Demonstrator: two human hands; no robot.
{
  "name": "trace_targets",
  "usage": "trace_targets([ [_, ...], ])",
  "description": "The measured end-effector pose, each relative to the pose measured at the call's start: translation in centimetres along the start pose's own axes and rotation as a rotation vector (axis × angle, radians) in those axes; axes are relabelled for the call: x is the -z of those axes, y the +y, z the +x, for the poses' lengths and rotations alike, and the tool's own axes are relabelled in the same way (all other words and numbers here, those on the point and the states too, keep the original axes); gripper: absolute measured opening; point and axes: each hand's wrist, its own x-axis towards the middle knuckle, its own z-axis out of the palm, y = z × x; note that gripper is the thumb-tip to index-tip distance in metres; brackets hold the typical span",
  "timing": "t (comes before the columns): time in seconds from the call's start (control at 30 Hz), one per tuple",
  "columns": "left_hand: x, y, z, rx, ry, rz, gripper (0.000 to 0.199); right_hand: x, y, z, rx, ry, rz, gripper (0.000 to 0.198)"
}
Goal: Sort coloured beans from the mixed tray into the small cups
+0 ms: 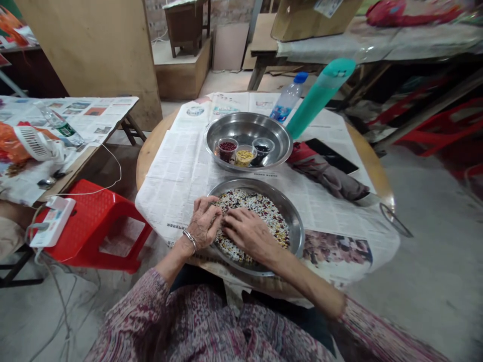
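Observation:
In front of me is a steel basin (pixel 300 236) holding a mix of white, yellow, dark red and black grains and beans (pixel 260 203). At its left rim is my left hand (pixel 205 221), a bracelet on the wrist; its fingers are curled together, and what they hold, if anything, is hidden. My right hand (pixel 249 232) lies over the mix, fingers bent slightly and a little apart, fingertips down among the grains close to my left fingers. Behind stands a second steel basin (pixel 247 120) with clear cups of dark red beans (pixel 227 146), yellow beans (pixel 245 157) and black beans (pixel 262 146).
Newspaper (pixel 169 166) covers the round table. Beyond the far basin stand a water bottle (pixel 289 98) and a tall teal container (pixel 320 98). A folded umbrella (pixel 328 173) and a black phone (pixel 334 156) lie right. A red stool (pixel 94 221) carries a power strip (pixel 55 221) at left.

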Motion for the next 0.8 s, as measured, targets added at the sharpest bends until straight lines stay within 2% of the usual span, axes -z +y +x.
trace_targets([
  [0.07, -0.1, -0.1, 0.0, 0.03, 0.01, 0.01, 0.008, 0.8, -0.5, -1.6, 0.086, -0.07, 0.066, 0.014],
  [0.17, -0.4, -0.3, 0.0, 0.059, 0.01, 0.0, 0.017, 2.0, -0.1, -3.9, 0.153, -0.137, 0.162, 0.018],
  [0.3, -0.4, -0.5, 0.1, 0.098, -0.018, -0.06, 0.019, 3.1, 1.7, -5.2, 0.068, -0.098, 0.207, 0.019],
  [0.43, -0.2, -0.7, 0.3, 0.142, -0.042, -0.119, 0.019, 2.7, 3.5, -4.0, -0.116, 0.069, 0.148, 0.014],
  [0.5, -0.1, -0.8, 0.4, 0.153, -0.038, -0.137, 0.018, 2.0, 3.9, -2.8, -0.172, 0.101, 0.074, 0.027],
  [0.57, -0.1, -0.8, 0.4, 0.157, -0.022, -0.141, 0.016, 1.2, 3.8, -1.6, -0.171, 0.064, 0.025, 0.034],
  [0.63, -0.1, -0.8, 0.4, 0.165, -0.016, -0.137, 0.015, 0.3, 3.4, -0.5, -0.138, -0.001, 0.04, 0.026],
  [0.8, -0.2, -0.7, 0.5, 0.178, -0.009, -0.134, 0.015, 0.1, 2.6, 0.9, -0.16, -0.088, 0.276, 0.018],
])
